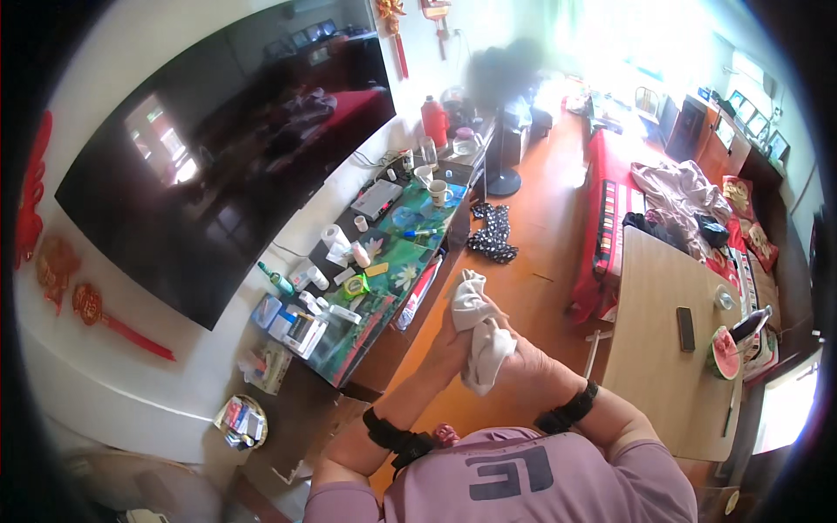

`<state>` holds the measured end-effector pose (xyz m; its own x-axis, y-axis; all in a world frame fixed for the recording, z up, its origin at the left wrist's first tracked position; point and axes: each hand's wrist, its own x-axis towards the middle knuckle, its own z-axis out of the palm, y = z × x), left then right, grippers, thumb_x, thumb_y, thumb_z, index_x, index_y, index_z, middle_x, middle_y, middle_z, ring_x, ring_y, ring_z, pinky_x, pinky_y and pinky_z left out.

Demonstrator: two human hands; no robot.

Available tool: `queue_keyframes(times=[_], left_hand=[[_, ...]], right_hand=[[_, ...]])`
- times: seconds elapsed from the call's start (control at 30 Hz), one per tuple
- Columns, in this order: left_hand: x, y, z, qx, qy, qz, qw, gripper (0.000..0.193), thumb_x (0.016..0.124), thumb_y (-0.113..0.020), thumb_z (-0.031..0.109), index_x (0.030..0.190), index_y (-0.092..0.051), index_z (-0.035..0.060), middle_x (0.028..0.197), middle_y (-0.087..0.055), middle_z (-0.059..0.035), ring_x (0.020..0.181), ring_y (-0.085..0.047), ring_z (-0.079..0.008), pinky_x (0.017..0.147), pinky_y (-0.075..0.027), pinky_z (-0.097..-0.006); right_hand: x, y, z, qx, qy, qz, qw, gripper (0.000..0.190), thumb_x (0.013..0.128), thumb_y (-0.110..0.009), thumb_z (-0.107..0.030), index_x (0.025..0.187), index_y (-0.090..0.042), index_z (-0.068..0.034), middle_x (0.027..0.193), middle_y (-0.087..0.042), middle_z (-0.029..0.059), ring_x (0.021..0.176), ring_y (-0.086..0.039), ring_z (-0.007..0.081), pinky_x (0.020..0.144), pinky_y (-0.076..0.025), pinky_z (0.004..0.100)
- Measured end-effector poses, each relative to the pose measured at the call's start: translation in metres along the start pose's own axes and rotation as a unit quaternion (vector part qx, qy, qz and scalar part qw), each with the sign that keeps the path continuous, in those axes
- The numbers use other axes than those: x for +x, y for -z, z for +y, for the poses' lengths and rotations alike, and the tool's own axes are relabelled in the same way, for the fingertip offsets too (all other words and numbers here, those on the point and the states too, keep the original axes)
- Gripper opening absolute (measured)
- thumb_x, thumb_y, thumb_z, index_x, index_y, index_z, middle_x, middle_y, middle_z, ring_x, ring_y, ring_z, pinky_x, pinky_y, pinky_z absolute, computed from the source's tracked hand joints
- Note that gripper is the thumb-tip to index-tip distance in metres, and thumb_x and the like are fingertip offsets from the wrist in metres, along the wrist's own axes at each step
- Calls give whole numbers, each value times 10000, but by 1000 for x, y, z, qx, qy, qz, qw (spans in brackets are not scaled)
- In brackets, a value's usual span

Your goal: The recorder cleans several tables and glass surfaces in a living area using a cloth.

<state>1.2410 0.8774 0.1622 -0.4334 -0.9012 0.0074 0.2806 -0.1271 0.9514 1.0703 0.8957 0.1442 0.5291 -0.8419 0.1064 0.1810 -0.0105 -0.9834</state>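
Observation:
A crumpled white cloth [485,340] is bunched between my two hands, in front of my chest and above the orange floor. My left hand [458,327] grips it from the left side, with part of the cloth standing up above the fingers. On the right side my right hand [523,359] holds the lower folds, which hang down between the wrists. The cloth hides parts of the fingers of both hands. Beyond them, a black garment with white dots [493,234] lies on the floor.
At left, a long cabinet [392,307] bears mugs, bottles, boxes and a paper roll below a large television [248,150]. A pedestal fan [503,182] stands farther off. At right are a bed with a red cover [592,261] and a wooden table [647,366] with a phone and cut watermelon.

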Motion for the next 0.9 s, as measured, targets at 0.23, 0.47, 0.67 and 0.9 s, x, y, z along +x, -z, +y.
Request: queue_keyframes(times=[0.23,0.47,0.67,0.9], left_hand=[[-15,89,55,-120,61,5,991,426,1001,-533,218,1394,-452,74,1253,-567,-46,1103,-596,-152,929,-522,-333],[-7,163,131,92,-25,-118,989,873,957,-578,51,1583,29,81,1563,-234,-80,1426,-282,-185,1140,-313,-334],[-15,266,223,306,-233,178,906,415,956,-552,-2,1368,-507,23,1345,-566,-82,1153,-580,-148,990,-456,-277],[-84,368,360,388,-360,565,633,284,1010,-545,126,1261,-569,-3,1261,-625,-116,1195,-588,-202,1060,-424,-312]], right_hand=[[101,-47,3,-177,134,-8,975,1199,726,-856,-221,1587,-24,-150,1616,-101,195,1508,-87,356,1211,-165,428],[180,-68,-27,-71,52,-13,996,954,774,-798,-146,1533,-224,-76,1453,-435,166,1383,-393,316,1170,-262,428],[270,-18,-55,-207,245,5,947,455,893,-613,-16,1339,-525,-40,1269,-608,88,1231,-516,219,1060,-412,380],[403,29,-138,-315,371,82,870,463,873,-611,-16,1327,-519,1,1327,-554,169,1248,-528,299,1076,-400,383]])
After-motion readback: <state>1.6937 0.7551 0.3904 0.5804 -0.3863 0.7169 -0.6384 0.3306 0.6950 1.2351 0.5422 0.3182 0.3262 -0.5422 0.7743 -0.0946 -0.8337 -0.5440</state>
